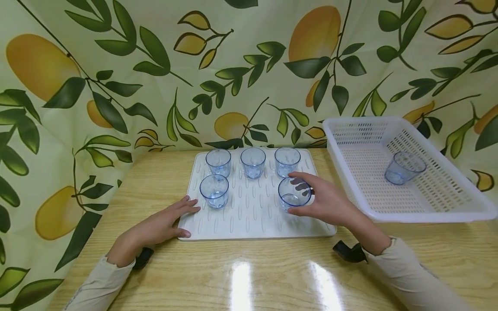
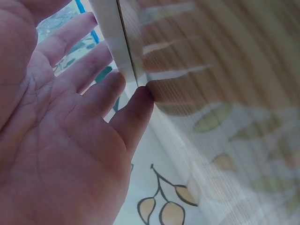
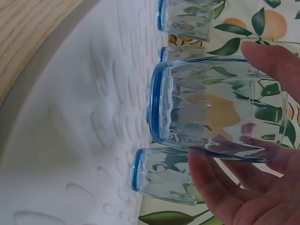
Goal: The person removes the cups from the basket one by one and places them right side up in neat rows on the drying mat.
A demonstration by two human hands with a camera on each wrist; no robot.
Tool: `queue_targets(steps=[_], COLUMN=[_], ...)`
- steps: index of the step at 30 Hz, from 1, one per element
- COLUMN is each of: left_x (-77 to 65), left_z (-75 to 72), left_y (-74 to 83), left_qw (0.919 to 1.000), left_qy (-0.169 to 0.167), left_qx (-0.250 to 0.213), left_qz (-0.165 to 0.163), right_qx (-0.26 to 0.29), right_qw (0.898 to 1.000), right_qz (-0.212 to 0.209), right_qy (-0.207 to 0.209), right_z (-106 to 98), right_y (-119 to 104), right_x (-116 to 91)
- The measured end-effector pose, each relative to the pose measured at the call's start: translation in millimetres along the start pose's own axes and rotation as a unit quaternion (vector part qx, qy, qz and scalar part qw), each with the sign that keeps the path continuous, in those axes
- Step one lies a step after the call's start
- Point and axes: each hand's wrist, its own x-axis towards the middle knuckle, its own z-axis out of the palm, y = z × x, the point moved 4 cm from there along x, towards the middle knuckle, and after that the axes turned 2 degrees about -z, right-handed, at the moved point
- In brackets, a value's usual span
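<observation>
My right hand (image 1: 330, 201) grips a clear bluish glass tumbler (image 1: 289, 198), thumb on one side and fingers on the other. In the right wrist view the tumbler (image 3: 211, 112) stands upright, its blue-tinted base close over the white ridged mat (image 3: 70, 136). Fingers spread, my left hand (image 1: 159, 224) touches the left edge of the mat (image 1: 249, 222). In the left wrist view its fingertips (image 2: 143, 93) lie along that edge. Beyond the right hand, three matching tumblers form a back row: left (image 1: 218, 160), middle (image 1: 253, 162) and right (image 1: 287, 160). Another tumbler (image 1: 215, 194) stands front left.
To the right sits a white plastic basket (image 1: 432, 217) with slotted walls, holding one tilted tumbler (image 1: 402, 169). The mat lies on a wooden table (image 1: 194, 276). A fruit-patterned cloth (image 1: 249, 77) hangs behind the table and along its left side.
</observation>
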Motion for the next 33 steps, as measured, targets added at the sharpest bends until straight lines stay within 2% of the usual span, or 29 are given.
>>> queue_targets(steps=[15, 25, 33], left_x=[1.6, -1.0, -0.6], left_z=[1.7, 2.8, 0.7], left_y=[-1.2, -2.5, -0.7], left_qw=[1.0, 1.0, 1.0], left_qy=[-0.002, 0.004, 0.003], left_qx=[-0.004, -0.006, -0.002], left_qz=[-0.006, 0.006, 0.004], right_qx=[0.021, 0.037, 0.059], right_qw=[1.0, 0.998, 0.996], right_qz=[0.008, -0.026, -0.044], right_qy=[-0.016, -0.037, -0.049], right_z=[14.4, 30.1, 44.5], right_y=[-11.0, -20.5, -26.9], right_x=[10.1, 31.0, 44.9])
